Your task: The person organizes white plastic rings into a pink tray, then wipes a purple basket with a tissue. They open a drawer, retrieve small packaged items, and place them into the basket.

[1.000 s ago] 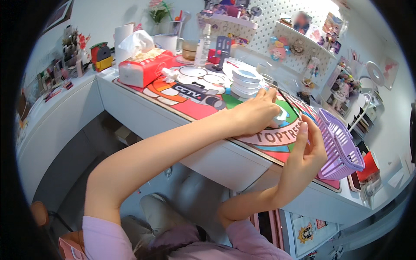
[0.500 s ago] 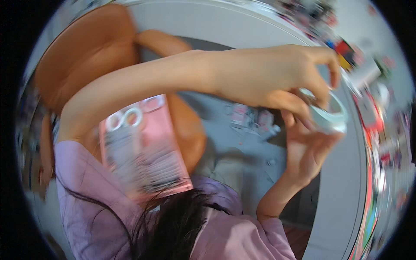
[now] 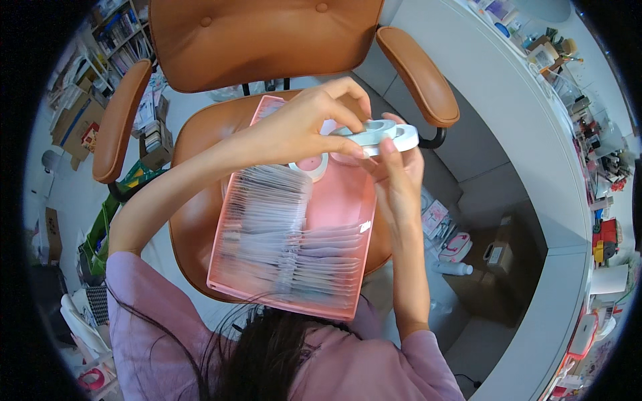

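Head view: a small stack of pale tape rolls point(image 3: 381, 136) is held in the air between two bare hands, above a pink tray point(image 3: 348, 207) that rests on the seat of an orange chair point(image 3: 261, 40). The left hand point(image 3: 304, 127) is closed over the stack from above, its fingers point(image 3: 348, 150) pinched on the top roll's rim; the right hand point(image 3: 398, 177) supports the stack from below, with fingers point(image 3: 388, 157) pressed against the lower edge. Both hands are thus clamped on the rolls, none spread free.

Just under the fingers, another white ring of tape point(image 3: 314, 167) lies in the tray, and below that a dense row of clear sleeved sheets point(image 3: 281, 227) is filed on edge. A curved white table point(image 3: 521, 134) runs well off to the right of the fingers.

The rolls are judged to be light and rigid, hollow at the core, with smooth sides that could slide against one another. Being stacked loose, they would likely be steadied best by squeezing top and bottom faces together, or by a finger passed through the centre hole. Breakage looks unlikely; shedding a roll seems the greater risk.
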Demonstrator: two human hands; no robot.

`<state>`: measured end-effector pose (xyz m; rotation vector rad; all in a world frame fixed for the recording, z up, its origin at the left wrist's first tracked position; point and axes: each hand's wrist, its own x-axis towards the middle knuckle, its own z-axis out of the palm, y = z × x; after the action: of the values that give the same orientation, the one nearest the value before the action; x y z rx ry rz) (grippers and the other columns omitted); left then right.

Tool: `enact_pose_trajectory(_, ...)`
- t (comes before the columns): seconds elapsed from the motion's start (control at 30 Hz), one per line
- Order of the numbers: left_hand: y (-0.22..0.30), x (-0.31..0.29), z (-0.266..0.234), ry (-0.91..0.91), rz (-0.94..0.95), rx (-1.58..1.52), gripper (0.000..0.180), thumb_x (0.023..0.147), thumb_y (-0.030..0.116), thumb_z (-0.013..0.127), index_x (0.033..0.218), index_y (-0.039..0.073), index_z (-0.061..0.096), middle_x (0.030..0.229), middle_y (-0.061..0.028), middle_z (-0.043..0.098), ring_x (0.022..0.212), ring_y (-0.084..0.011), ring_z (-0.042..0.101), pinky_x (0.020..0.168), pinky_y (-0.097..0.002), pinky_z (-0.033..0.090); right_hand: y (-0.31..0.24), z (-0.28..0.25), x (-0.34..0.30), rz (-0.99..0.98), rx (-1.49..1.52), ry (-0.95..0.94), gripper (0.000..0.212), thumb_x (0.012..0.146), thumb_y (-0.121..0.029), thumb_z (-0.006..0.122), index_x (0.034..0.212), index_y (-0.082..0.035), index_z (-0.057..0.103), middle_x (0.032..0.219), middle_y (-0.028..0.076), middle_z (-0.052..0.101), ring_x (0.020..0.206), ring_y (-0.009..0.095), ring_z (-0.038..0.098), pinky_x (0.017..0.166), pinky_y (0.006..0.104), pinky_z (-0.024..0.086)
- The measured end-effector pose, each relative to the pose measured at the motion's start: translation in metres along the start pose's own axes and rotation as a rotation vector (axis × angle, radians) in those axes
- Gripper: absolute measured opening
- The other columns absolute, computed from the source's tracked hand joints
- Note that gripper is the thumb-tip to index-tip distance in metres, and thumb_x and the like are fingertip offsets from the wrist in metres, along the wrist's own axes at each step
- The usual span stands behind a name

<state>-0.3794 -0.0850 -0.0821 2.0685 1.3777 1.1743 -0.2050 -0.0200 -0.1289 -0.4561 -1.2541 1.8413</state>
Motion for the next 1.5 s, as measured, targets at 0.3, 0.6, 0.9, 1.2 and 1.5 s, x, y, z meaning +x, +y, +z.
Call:
enact_pose_trajectory(0.3,-0.038,-0.003,0.04,-0.299,-0.224,0.174,0.02,0.062,0.011,0.077,0.08,0.003,0.072,0.075,-0.0106,0.059,0.078,-0.0266,0.056,0.068,-0.0371,0.045,-0.021,-0.056,-0.01,-0.193,-0.041,0.265,0.054,0.091,-0.029,0.057,0.13,0.001,0.034,0.123,0.03,0.049,0.113,0.037,0.053,0.095,0.0415,0.045)
enact_pose_trajectory(0.6,-0.051,-0.011,0.09,-0.318,-0.265,0.413,0.008,0.063,0.005,0.068,0.065,0.001,0.061,0.068,-0.0188,0.063,0.067,-0.0338,0.063,0.062,-0.0413,0.048,-0.015,-0.045,-0.017,-0.116,-0.063,0.198,0.054,0.089,-0.024,0.06,0.131,-0.001,0.034,0.124,0.026,0.051,0.113,0.033,0.054,0.094,0.0388,0.045)
enact_pose_trajectory(0.9,-0.064,-0.015,0.098,-0.331,-0.112,0.574,0.004,0.065,0.002,0.06,0.066,0.005,0.062,0.064,-0.0163,0.061,0.069,-0.0328,0.062,0.084,-0.0453,0.043,0.0,-0.046,-0.011,-0.046,-0.17,0.128,0.053,0.089,-0.032,0.06,0.127,-0.002,0.038,0.125,0.026,0.05,0.114,0.025,0.053,0.099,0.0387,0.039)
enact_pose_trajectory(1.2,-0.071,-0.013,0.097,-0.383,-0.081,0.657,0.013,0.07,0.003,0.061,0.079,0.007,0.068,0.071,-0.0151,0.064,0.076,-0.0294,0.064,0.094,-0.0469,0.039,0.001,-0.046,-0.015,-0.036,-0.137,0.131,0.06,0.074,-0.01,0.076,0.122,-0.001,0.042,0.113,0.013,0.057,0.108,0.021,0.055,0.091,0.0332,0.046)
enact_pose_trajectory(1.5,-0.049,0.007,-0.035,0.139,-0.161,0.25,0.021,0.07,0.007,0.073,0.085,-0.002,0.062,0.077,-0.0081,0.061,0.072,-0.0161,0.058,0.07,-0.0284,0.047,-0.022,-0.044,-0.009,-0.114,-0.283,0.138,0.065,0.069,0.001,0.077,0.124,0.0,0.041,0.104,0.011,0.057,0.101,0.019,0.058,0.088,0.0309,0.048)
